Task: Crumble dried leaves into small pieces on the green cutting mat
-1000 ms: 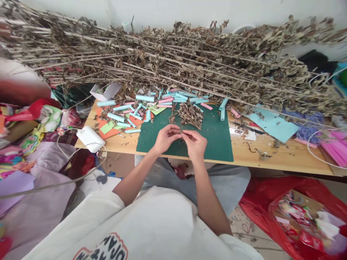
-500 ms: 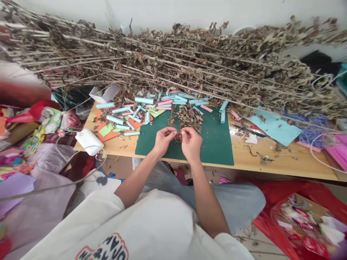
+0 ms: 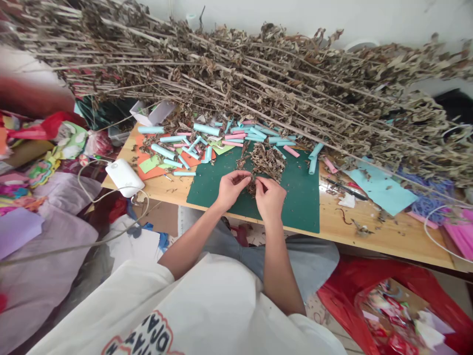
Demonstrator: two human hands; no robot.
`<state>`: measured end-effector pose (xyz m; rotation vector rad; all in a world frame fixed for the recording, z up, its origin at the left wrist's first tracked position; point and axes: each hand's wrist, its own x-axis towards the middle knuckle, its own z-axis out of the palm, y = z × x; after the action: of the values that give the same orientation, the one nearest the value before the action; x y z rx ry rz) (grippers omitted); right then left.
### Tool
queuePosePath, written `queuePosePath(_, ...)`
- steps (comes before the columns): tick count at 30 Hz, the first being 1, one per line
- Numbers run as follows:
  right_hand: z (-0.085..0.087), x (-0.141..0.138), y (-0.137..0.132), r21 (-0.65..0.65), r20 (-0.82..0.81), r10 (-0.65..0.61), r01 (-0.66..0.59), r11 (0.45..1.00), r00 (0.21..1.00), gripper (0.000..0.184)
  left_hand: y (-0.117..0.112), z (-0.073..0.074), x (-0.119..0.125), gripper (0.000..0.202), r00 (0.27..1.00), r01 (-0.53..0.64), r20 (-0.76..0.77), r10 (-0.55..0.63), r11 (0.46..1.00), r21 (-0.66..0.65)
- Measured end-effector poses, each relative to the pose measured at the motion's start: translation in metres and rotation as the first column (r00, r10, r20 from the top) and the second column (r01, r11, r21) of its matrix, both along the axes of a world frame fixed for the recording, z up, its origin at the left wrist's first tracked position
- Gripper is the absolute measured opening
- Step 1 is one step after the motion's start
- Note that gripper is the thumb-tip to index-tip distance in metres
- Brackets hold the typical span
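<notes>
Only shirt print (image 3: 148, 339) (illegible); dried leaves (image 3: 253, 186) in hands (image 3: 231, 188) (image 3: 270, 198).

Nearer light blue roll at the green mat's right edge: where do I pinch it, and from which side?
Come from above and pinch the nearer roll mid-length across its long sides: it lies flat, pointing away from the person, green mat left, table right. Avoid its far end, which seems to touch the second roll. The left hand and right hand pinch a dried sprig.
</notes>
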<state>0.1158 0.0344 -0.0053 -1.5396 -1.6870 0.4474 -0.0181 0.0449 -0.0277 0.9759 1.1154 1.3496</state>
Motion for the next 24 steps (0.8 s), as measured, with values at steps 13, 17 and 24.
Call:
queuePosePath(13, -0.002, -0.005, -0.01, 0.027, -0.085, 0.076, -0.074, 0.997, 0.993, 0.022, -0.008, 0.007, -0.01, 0.02, 0.958, 0.141, -0.264, -0.109, 0.985, 0.104)
queuePosePath(17, -0.012, -0.015, -0.01, -0.06, -0.397, -0.056, 0.035, 0.998, 0.916, 0.024, -0.01, 0.009, -0.003, 0.023, 0.997, 0.016, -0.07, -0.015, 1.0, 0.019)
queuePosePath(24, -0.019, -0.01, -0.01, -0.073, -0.449, -0.142, 0.123, 0.99, 0.882, 0.022, -0.009, 0.007, -0.005, 0.027, 0.998, -0.016, 0.058, 0.02, 0.998, -0.067)
